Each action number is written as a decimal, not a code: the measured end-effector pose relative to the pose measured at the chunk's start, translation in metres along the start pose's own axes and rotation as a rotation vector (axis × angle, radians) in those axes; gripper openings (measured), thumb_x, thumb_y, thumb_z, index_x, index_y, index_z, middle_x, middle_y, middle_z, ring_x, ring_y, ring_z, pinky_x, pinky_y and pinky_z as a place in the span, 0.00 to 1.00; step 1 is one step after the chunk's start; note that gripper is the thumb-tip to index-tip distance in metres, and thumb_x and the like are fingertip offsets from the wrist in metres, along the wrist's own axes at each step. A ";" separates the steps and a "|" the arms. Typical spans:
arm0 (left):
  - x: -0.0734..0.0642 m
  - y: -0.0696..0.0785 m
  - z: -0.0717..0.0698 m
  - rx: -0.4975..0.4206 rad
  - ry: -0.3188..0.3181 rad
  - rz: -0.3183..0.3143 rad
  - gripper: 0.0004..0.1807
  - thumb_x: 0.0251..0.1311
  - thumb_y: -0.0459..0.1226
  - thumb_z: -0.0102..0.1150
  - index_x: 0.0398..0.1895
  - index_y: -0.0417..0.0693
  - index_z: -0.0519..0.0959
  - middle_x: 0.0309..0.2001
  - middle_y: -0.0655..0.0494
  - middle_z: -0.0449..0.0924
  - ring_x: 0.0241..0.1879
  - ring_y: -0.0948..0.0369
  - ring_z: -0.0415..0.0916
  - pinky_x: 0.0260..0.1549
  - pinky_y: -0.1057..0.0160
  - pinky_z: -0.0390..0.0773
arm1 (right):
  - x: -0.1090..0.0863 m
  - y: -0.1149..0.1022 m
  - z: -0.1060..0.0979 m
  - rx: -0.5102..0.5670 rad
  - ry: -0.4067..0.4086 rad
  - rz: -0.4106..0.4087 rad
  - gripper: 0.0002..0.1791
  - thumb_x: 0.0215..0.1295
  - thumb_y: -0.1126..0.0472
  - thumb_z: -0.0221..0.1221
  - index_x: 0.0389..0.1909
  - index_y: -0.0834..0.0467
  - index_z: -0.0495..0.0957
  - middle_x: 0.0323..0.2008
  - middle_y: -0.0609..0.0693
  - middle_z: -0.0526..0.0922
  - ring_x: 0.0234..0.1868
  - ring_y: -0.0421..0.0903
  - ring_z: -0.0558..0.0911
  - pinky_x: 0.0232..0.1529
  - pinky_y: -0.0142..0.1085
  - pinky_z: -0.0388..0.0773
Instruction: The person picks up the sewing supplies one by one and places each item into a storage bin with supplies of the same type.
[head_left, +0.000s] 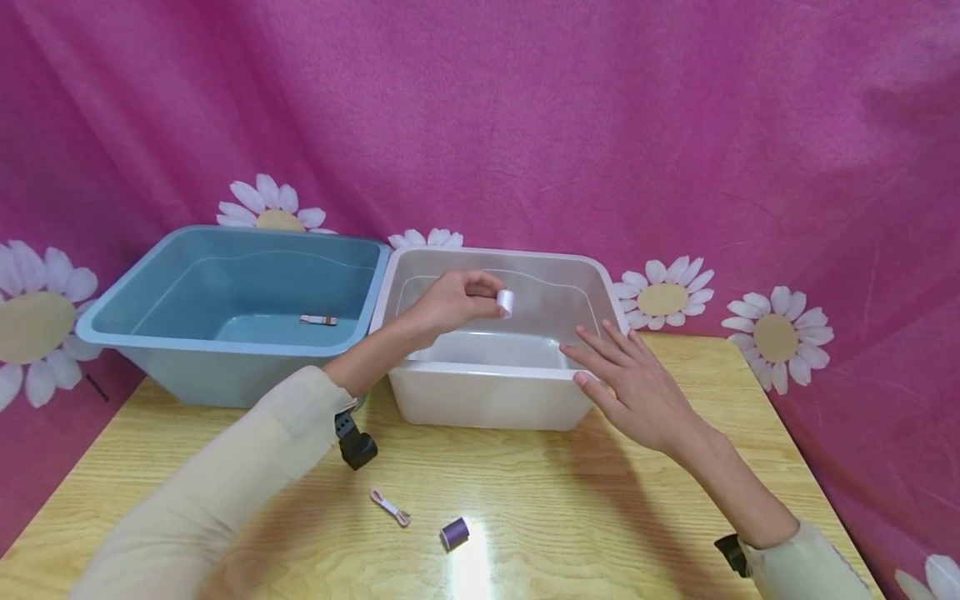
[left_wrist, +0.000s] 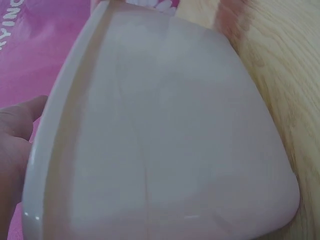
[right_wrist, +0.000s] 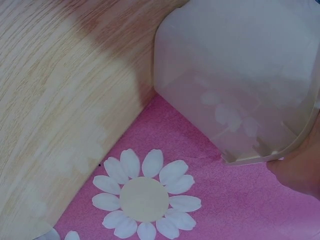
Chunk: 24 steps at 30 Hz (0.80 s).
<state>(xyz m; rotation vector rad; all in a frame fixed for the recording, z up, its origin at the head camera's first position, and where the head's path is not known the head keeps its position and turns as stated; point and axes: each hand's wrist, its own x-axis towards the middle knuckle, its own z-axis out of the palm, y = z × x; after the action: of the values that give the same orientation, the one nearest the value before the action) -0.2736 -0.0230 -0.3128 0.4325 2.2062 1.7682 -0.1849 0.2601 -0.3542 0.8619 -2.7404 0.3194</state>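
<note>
My left hand point(head_left: 459, 302) pinches a white thread spool point(head_left: 506, 303) between thumb and fingers, over the inside of the white tub point(head_left: 487, 400). At that tub's right front corner, my right hand point(head_left: 637, 392) lies with spread, straight fingers over the rim. The left wrist view is mostly filled by the tub's outer wall point(left_wrist: 165, 125), with part of the left hand point(left_wrist: 15, 145) at the edge; the spool is hidden there. On the table in front lie a purple thread spool point(head_left: 454, 534) and a small pinkish bundle of thread with a white band point(head_left: 391, 508).
A blue tub point(head_left: 225, 346) stands left of the white one, its rim close against it. Inside it lies a small banded thread bundle point(head_left: 318, 320). Behind the wooden table point(head_left: 337, 550) hangs a pink cloth point(head_left: 525, 125) with white daisies.
</note>
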 end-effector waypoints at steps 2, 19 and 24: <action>0.002 -0.002 0.000 0.001 -0.005 0.002 0.18 0.60 0.27 0.66 0.53 0.36 0.79 0.50 0.43 0.82 0.48 0.54 0.80 0.55 0.56 0.76 | 0.000 0.000 0.000 0.001 -0.001 0.000 0.25 0.78 0.47 0.47 0.71 0.48 0.71 0.74 0.51 0.63 0.76 0.60 0.52 0.71 0.60 0.47; 0.023 -0.013 0.000 0.145 0.030 -0.059 0.14 0.60 0.28 0.67 0.49 0.37 0.81 0.46 0.45 0.82 0.45 0.54 0.77 0.46 0.61 0.79 | 0.000 0.000 0.002 0.004 0.006 -0.001 0.25 0.78 0.46 0.48 0.71 0.47 0.71 0.74 0.52 0.63 0.76 0.59 0.53 0.72 0.59 0.46; 0.025 -0.016 0.000 0.173 0.033 -0.082 0.13 0.58 0.29 0.69 0.47 0.37 0.82 0.42 0.46 0.82 0.43 0.55 0.77 0.48 0.58 0.79 | 0.000 0.000 0.001 0.003 0.009 -0.003 0.25 0.78 0.46 0.48 0.71 0.47 0.70 0.73 0.52 0.63 0.76 0.60 0.53 0.72 0.59 0.46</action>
<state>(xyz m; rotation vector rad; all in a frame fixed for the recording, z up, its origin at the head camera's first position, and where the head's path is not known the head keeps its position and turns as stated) -0.2972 -0.0165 -0.3295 0.3467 2.3751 1.5609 -0.1855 0.2597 -0.3552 0.8631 -2.7308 0.3261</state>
